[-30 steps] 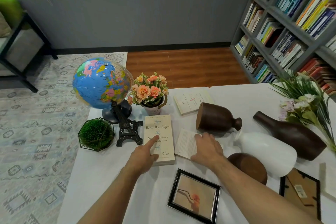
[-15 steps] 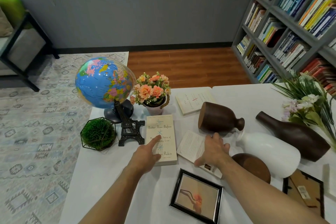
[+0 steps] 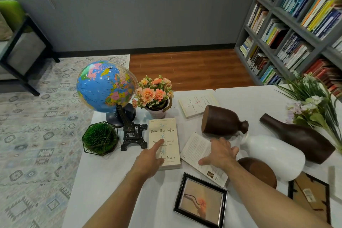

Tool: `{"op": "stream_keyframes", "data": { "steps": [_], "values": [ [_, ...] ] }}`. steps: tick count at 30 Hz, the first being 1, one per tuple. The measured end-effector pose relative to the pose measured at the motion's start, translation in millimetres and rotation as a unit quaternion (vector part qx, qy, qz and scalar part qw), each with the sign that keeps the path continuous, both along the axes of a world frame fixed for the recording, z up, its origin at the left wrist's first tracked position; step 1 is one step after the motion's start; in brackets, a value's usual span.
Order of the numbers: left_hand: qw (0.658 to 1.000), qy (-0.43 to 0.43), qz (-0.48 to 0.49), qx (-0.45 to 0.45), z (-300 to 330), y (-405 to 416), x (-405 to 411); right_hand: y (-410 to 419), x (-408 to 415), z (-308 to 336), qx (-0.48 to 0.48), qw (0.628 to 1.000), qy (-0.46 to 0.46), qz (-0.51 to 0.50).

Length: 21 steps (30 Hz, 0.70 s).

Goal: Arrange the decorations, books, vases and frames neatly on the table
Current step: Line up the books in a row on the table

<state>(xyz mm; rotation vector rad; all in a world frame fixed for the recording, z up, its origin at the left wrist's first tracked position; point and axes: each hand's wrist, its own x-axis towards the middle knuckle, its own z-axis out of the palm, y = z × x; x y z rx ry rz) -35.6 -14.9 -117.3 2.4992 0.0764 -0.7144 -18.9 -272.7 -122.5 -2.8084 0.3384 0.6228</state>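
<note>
My left hand (image 3: 149, 161) rests on the cream book "Better Than Before" (image 3: 164, 133), its index finger stretched across the cover. My right hand (image 3: 220, 152) is spread flat over a second book (image 3: 196, 151) lying back cover up, fingers reaching toward the fallen white vase (image 3: 273, 155). A squat brown vase (image 3: 222, 121) and a tall brown vase (image 3: 298, 138) lie on their sides. A third book (image 3: 197, 104) lies further back. A black picture frame (image 3: 200, 200) lies face up near me; another frame (image 3: 310, 195) lies face down at the right.
On the white table (image 3: 103, 181) at the left stand a globe (image 3: 105, 86), an Eiffel Tower model (image 3: 131, 131), a green moss ball in a wire holder (image 3: 100, 138) and a pot of orange flowers (image 3: 155, 96). Loose artificial flowers (image 3: 312, 105) lie far right. A round brown vase (image 3: 259, 171) lies by my right forearm.
My right hand has slid rightward off the face-down book toward the white vase, fingers spreading. My left hand has stayed on the cream book.
</note>
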Motion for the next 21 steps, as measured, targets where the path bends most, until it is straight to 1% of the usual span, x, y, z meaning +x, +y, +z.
{"op": "stream_keyframes", "data": {
  "steps": [4, 8, 13, 21],
  "values": [
    [1.000, 0.001, -0.007, 0.007, 1, 0, 0, 0, -2, 2, 0.082, 0.996, -0.028, -0.034],
    [1.000, 0.003, -0.007, 0.007, 1, 0, 0, -2, 0, 10, 0.138, 0.987, -0.050, -0.065],
    [1.000, 0.001, -0.009, 0.010, 4, -1, 0, -4, -4, 17, 0.173, 0.977, -0.087, -0.086],
    [0.999, 0.006, -0.023, 0.030, 11, -2, -1, 0, -11, 28, 0.200, 0.966, -0.125, -0.105]
  ]
}}
